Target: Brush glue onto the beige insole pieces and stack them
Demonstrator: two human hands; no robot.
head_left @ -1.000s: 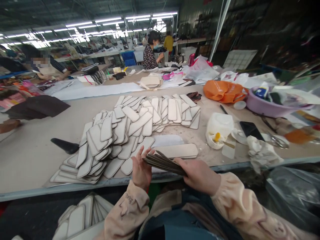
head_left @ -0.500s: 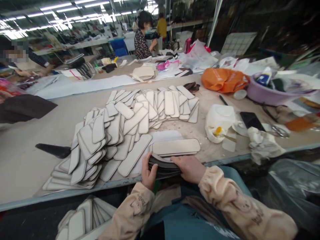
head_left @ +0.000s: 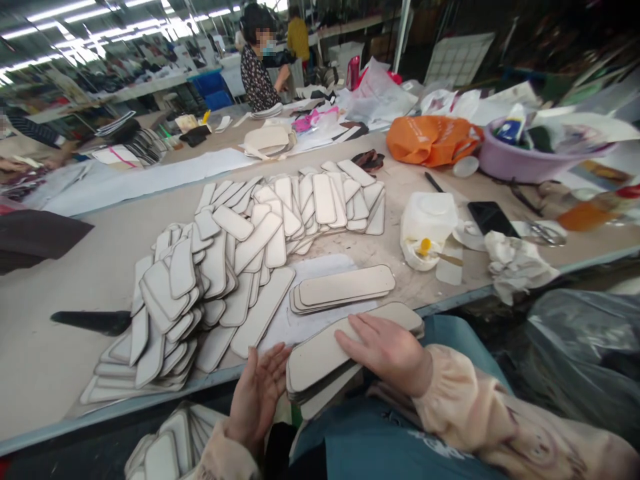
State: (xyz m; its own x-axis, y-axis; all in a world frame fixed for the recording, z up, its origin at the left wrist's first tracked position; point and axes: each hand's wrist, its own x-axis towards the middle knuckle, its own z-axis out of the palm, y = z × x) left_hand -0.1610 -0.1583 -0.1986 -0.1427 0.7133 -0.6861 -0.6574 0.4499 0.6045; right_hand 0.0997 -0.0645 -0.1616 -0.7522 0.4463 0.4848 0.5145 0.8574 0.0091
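Observation:
A stack of long, round-cornered pale panels [head_left: 320,360] with dark edges lies at the table's front edge, over my lap. My right hand [head_left: 385,347] grips it from above, fingers across the top panel; its thumb is hidden. Beside the stack's left end, my left hand [head_left: 260,393] is open, palm turned towards the panels and fingers apart, holding nothing. Just beyond, a smaller pile of the same panels [head_left: 345,285] rests on a white sheet [head_left: 320,267]. A large spread heap of pale panels [head_left: 225,260] covers the table to the left and behind.
On the right stand a white plastic container [head_left: 429,220], a phone [head_left: 493,219], crumpled paper [head_left: 517,263], an orange bag [head_left: 433,140] and a purple basin [head_left: 535,157]. A dark pointed strip [head_left: 93,322] lies left. More panels [head_left: 170,443] sit below the table edge. Co-workers are behind.
The held stack was bent between both hands with dark undersides showing; now it lies flatter, pale face up. My left hand has let go and moved left and down. The view has shifted slightly.

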